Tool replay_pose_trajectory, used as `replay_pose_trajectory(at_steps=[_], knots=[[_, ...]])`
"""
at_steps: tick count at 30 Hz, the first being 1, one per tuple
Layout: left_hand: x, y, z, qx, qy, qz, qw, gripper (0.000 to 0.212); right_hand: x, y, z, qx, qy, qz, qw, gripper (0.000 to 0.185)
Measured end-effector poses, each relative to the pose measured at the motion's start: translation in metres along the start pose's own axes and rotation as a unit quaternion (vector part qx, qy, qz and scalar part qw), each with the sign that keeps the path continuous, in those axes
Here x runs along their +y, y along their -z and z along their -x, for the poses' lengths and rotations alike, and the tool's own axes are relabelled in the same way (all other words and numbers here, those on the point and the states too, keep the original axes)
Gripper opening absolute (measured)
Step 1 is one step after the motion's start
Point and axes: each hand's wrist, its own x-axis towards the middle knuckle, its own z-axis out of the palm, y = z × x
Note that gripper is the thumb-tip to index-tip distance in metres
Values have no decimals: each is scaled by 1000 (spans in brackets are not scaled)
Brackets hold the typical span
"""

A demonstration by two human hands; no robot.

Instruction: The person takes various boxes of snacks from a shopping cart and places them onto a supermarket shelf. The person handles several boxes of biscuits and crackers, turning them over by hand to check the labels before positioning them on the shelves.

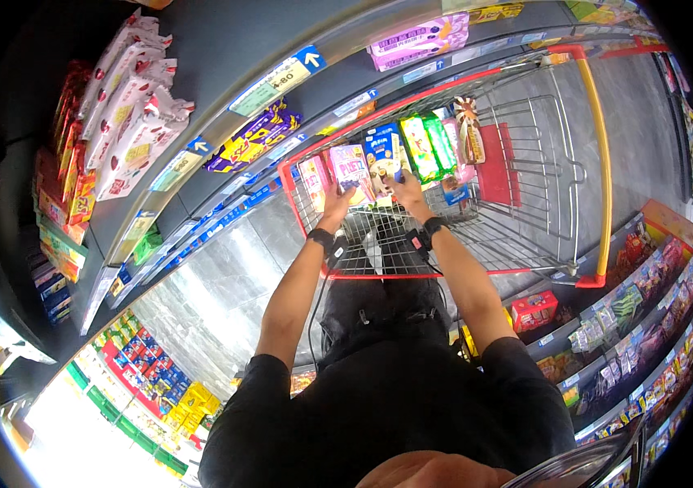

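Note:
Before me is a wire shopping cart [395,276] with red-edged rims, and both my hands reach into its basket. My left hand [338,207] grips the lower edge of a pink-and-purple snack box [346,161]. A similar pink box [315,177] stands to its left, against the cart's end. With my right hand [407,189] I hold the lower part of a blue-and-cream box [380,143], whose bottom my fingers partly cover. Right of it lie bright green snack packs [438,146] and a brown-and-cream packet [468,131]. Both wrists wear black bands with cables.
Shelves with white snack bags [139,140] and purple-and-yellow packs [255,137] run along the left and top. The cart's yellow handle bar [604,165] and a red panel [501,165] are at the right. Lower right, tiered racks [621,329] hold small packets. Stacked boxes [154,366] stand lower left.

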Motion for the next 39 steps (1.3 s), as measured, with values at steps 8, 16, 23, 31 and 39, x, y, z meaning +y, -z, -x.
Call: replay_pose_trajectory(at_steps=[8,16,23,31,39], knots=[[32,22,90,-144,15,330,933,37,-40,44,87,-55,-5,-243,968,47],[51,30,144,-166,43,469,866,40,-93,23,165,-94,65,-303,946,48],[86,31,196,-54,-73,380,920,43,-115,6,200,-88,166,-233,954,64],[98,44,235,38,-155,300,940,35,-34,-10,80,-7,141,-137,980,62],[94,73,260,114,-105,398,904,39,21,-7,-7,142,156,76,975,64]])
